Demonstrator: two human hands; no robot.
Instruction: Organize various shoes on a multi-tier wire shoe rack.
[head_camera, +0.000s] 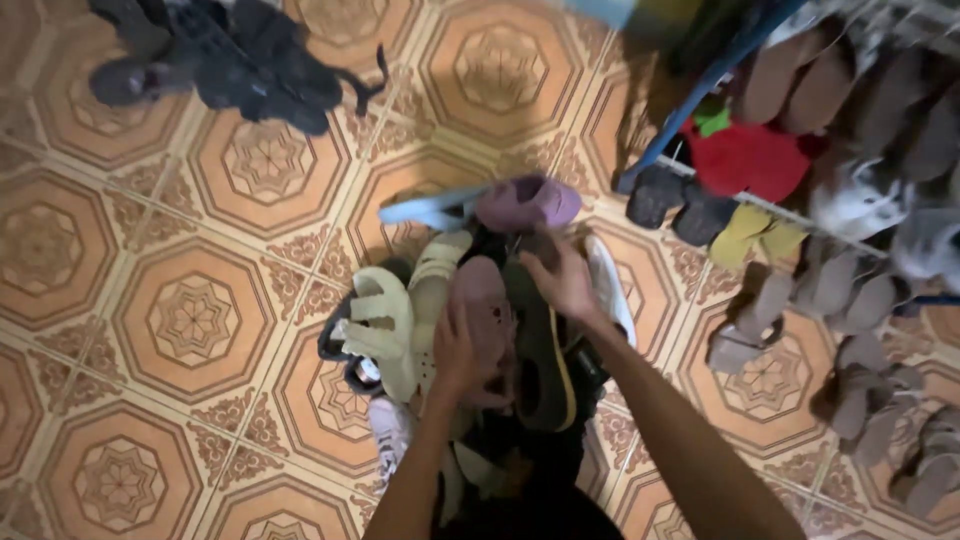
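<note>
Left hand (462, 345) lies flat on a pink clog (487, 310) atop the shoe pile (440, 330) at floor centre; grasp state cannot be determined. Right hand (560, 280) reaches among the dark shoes; grip obscured. Patterned orange tile floor (190, 320) extends left. Shoe rack (800, 200) occupies the right edge. Dark cloth heap (230, 60) lies at the top-left corner.

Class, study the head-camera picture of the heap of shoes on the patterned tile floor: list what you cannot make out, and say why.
1. Lowest shoes in the heap, head view: hidden by both forearms.
2. Left hand grip on the dusty pink shoe: fingers hidden.
3. Right hand: blurred, its hold is unclear.
4. Shoe rack: cut off by the right edge.
</note>
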